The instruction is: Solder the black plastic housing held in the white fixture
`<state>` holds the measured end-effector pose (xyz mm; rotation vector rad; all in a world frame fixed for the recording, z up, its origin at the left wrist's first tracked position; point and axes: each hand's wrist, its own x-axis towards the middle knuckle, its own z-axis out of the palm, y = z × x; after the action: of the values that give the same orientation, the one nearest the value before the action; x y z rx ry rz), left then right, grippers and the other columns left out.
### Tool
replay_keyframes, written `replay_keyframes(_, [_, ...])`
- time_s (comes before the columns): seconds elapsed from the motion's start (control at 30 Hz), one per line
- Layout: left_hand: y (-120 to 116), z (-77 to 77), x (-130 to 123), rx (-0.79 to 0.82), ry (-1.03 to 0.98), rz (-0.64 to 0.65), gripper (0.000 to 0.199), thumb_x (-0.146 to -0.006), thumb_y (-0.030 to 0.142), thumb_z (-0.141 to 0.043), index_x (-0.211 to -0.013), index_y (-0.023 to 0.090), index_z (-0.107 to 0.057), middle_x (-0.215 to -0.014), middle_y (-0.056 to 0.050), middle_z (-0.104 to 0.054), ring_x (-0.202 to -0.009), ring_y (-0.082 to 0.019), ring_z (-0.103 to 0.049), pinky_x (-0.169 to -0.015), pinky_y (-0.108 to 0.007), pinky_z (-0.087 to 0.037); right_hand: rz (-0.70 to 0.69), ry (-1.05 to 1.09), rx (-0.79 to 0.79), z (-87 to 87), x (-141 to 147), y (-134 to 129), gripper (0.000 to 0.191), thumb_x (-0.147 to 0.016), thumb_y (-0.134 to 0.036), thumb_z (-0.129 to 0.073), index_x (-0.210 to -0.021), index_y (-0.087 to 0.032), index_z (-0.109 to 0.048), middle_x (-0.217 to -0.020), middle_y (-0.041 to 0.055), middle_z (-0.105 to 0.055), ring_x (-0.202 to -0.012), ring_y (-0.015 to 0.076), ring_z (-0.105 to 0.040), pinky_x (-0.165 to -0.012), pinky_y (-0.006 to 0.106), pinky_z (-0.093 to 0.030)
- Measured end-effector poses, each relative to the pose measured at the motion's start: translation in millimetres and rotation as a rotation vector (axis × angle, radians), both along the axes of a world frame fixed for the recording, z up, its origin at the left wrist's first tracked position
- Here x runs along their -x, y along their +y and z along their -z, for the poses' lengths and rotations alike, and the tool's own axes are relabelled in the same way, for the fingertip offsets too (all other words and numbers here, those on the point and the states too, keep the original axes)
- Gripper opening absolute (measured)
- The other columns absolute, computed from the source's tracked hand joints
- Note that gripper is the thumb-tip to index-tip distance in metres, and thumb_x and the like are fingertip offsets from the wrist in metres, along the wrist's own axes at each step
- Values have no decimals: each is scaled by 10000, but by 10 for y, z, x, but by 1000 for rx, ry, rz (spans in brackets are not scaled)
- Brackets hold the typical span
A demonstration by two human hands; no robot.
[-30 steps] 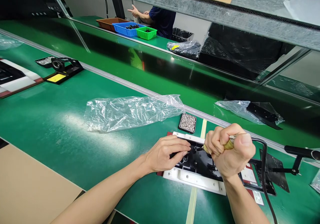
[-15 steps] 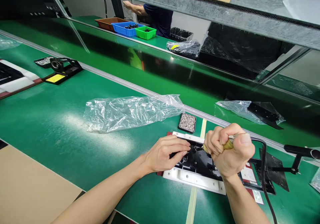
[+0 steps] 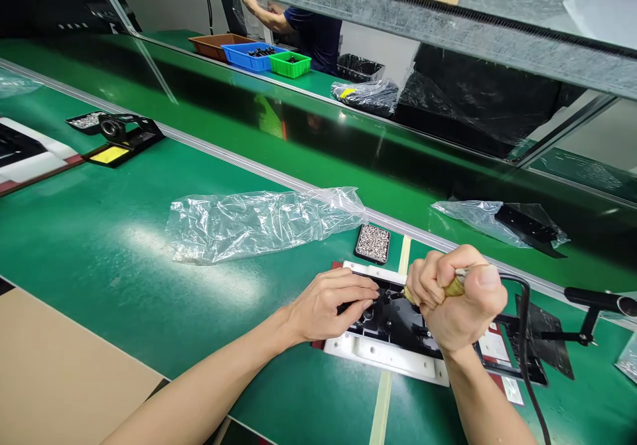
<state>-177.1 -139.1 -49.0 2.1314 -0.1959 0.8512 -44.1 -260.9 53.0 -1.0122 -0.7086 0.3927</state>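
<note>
A black moulded part (image 3: 398,322) lies in a white fixture frame (image 3: 383,357) on the green bench. My left hand (image 3: 328,304) rests on the part's left end, fingertips pinching a small black piece against it. My right hand (image 3: 455,302) is fisted around a corded tool with a yellowish handle (image 3: 454,288), its tip pointing down and left at the part beside my left fingertips. The tool's black cable (image 3: 523,339) runs down past my right wrist.
A small black tray of tiny screws (image 3: 373,243) sits just beyond the fixture. A crumpled clear plastic bag (image 3: 259,221) lies to the left. A black tool stand (image 3: 594,302) is at right. Across the conveyor another person (image 3: 303,24) works near coloured bins (image 3: 253,57).
My hands have stayed in place on the part. The person across the conveyor has raised an arm further up and left.
</note>
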Motion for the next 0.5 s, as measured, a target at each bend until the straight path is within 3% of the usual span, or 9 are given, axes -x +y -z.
replay_keyframes(0.5, [-1, 7, -8, 2, -9, 1, 184, -1025, 119, -622, -1127, 139, -774, -1135, -90, -809, -1003, -208, -791, -893, -364, -637, -4, 8, -2, -7, 8, 2, 489, -946, -529, -680, -618, -209, -507, -442, -64, -320, -374, 84, -262, -339, 199, -287])
